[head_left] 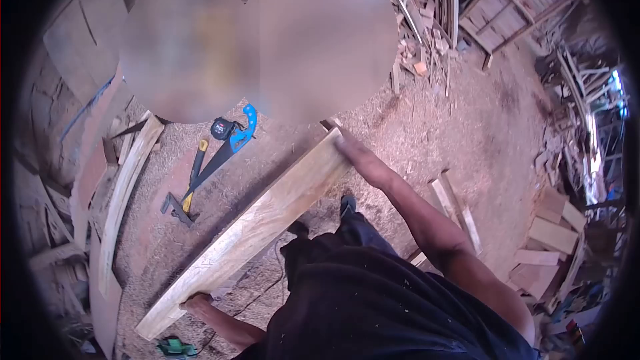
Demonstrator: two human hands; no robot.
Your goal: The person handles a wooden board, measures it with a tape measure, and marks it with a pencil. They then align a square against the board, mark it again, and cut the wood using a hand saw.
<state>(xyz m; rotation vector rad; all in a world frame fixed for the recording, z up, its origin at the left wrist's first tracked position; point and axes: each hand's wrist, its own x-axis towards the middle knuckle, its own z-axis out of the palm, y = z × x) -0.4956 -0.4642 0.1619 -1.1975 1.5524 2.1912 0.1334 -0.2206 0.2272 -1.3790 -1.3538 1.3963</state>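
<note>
A long, pale wooden board slants across the view in front of my body, held in both hands. My left hand grips its lower edge close to the near left end, the fingers partly hidden by the wood. At the far upper end, my right hand is closed around the board's corner, with some fingertips out of sight behind it. Beyond the board lie a handsaw with a blue handle, a black tape measure and a hammer with a yellow and black handle.
Sawdust covers the floor. A green tool sits below the board's left end. Long timber lies at left, wood offcuts at right, a wooden frame at upper right. Blurred patches hide the top middle.
</note>
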